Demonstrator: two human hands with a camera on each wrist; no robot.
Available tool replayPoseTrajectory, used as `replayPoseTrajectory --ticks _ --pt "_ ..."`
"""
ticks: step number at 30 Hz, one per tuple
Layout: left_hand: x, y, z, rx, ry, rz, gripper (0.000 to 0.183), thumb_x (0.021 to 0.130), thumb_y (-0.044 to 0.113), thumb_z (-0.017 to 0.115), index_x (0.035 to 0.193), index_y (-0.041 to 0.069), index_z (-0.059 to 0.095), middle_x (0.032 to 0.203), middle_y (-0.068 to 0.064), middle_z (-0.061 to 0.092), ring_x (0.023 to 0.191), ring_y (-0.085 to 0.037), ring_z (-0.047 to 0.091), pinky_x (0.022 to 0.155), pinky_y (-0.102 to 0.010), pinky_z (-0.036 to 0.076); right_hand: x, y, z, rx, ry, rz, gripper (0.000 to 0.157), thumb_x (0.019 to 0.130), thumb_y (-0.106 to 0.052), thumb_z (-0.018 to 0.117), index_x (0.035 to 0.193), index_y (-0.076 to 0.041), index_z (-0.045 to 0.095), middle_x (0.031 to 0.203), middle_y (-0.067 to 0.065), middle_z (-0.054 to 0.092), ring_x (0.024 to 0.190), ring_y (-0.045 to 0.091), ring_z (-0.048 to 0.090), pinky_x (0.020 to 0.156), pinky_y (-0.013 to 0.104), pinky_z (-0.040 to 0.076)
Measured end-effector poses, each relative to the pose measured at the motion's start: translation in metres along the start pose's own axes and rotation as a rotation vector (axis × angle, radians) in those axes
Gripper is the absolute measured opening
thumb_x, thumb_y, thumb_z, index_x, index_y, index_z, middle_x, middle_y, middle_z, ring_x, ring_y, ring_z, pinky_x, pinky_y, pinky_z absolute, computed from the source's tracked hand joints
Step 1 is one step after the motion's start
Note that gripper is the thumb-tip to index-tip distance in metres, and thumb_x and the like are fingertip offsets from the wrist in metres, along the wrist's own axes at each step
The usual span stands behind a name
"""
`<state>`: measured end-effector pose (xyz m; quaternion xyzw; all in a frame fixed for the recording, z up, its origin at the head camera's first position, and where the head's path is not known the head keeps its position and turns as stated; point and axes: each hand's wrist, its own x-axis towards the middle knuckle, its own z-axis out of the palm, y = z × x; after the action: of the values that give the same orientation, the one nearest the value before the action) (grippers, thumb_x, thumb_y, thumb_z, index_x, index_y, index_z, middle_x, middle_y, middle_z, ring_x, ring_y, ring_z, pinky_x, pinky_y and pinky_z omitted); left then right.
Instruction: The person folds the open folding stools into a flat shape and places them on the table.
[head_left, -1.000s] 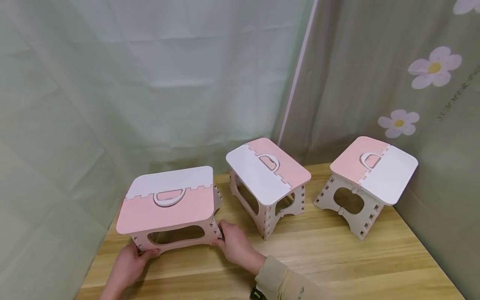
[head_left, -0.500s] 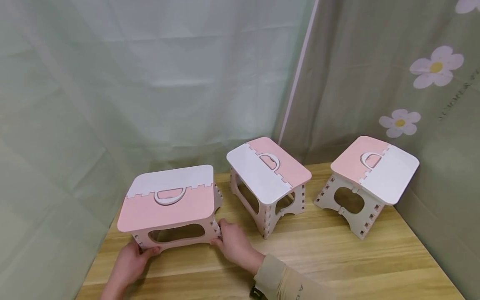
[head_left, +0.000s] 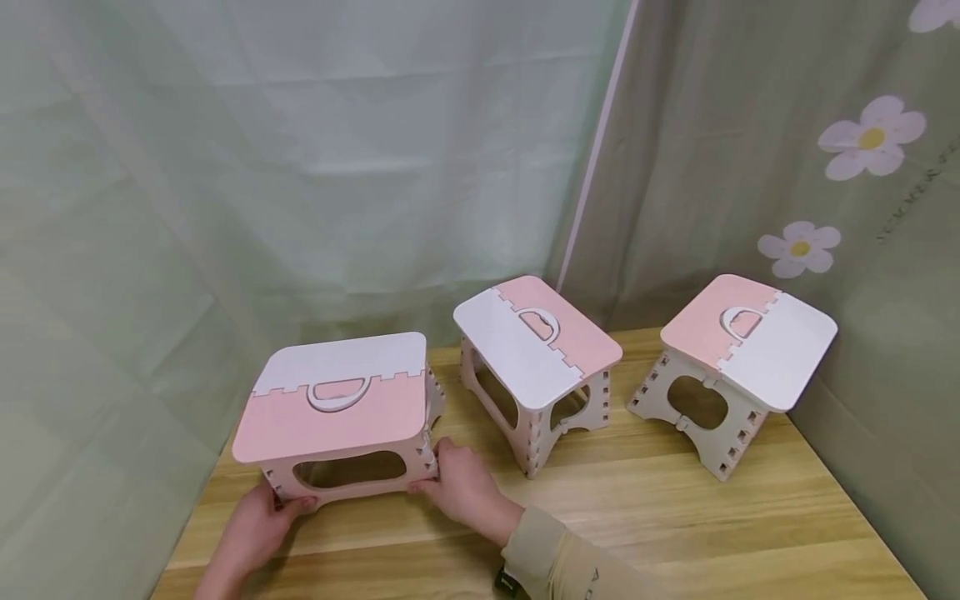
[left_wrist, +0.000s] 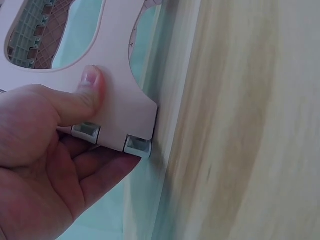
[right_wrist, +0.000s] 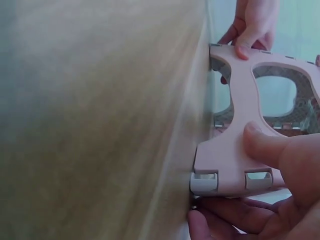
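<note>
A pink and white folding step stool [head_left: 330, 429] stands unfolded at the left of the table, its broad pink side toward me. My left hand [head_left: 255, 525] grips its front left leg; in the left wrist view the thumb [left_wrist: 91, 87] presses the pink panel while the fingers curl behind the hinged corner. At the front right leg, my right hand [head_left: 467, 492] holds the stool likewise, thumb on the panel and fingers around the corner, as the right wrist view shows. The leg bottoms sit right at the tabletop. Part of the left fingers is hidden behind the leg.
Two matching stools stand unfolded: one in the middle [head_left: 498, 346], turned at an angle close to the held one, and another [head_left: 783, 346] at the right. Pale curtains [head_left: 412, 167] hang behind and beside the wooden table [head_left: 675, 533].
The held stool's front right leg has shifted slightly left, with my right hand moving along with it. My left hand keeps its grip in nearly the same place. The other stools stay put.
</note>
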<state>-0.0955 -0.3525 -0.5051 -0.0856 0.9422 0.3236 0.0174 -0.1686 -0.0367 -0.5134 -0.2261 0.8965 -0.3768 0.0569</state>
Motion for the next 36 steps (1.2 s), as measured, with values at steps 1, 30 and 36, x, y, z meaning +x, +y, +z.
replayPoseTrajectory --ticks 1,30,36 --pt "0.0 -0.001 0.0 0.002 0.0 0.004 0.046 0.1 0.023 0.079 0.125 -0.011 0.059 0.119 -0.031 0.069 0.114 -0.044 0.066 0.096 -0.064 0.052 0.001 0.0 0.0 0.001 -0.007 0.004 0.05 0.087 -0.044 0.09 0.103 -0.007 0.062 0.083 0.001 0.067 0.073 0.01 0.063 0.06 0.028 0.051" --pt "-0.005 -0.01 0.016 -0.043 0.203 0.107 0.04 0.102 0.024 0.077 0.12 -0.006 0.058 0.105 -0.024 0.073 0.093 -0.03 0.066 0.072 -0.036 0.056 0.003 0.004 0.006 -0.105 -0.02 -0.063 0.045 0.093 -0.045 0.083 0.105 -0.008 0.061 0.077 -0.001 0.063 0.071 0.013 0.062 0.058 0.029 0.049" --pt "-0.004 -0.011 0.016 -0.037 0.208 0.109 0.039 0.101 0.025 0.077 0.118 -0.006 0.06 0.105 -0.024 0.073 0.093 -0.031 0.067 0.072 -0.037 0.056 0.005 0.006 0.008 -0.105 -0.024 -0.073 0.045 0.094 -0.045 0.082 0.107 -0.007 0.062 0.076 -0.003 0.062 0.069 0.011 0.06 0.057 0.027 0.048"
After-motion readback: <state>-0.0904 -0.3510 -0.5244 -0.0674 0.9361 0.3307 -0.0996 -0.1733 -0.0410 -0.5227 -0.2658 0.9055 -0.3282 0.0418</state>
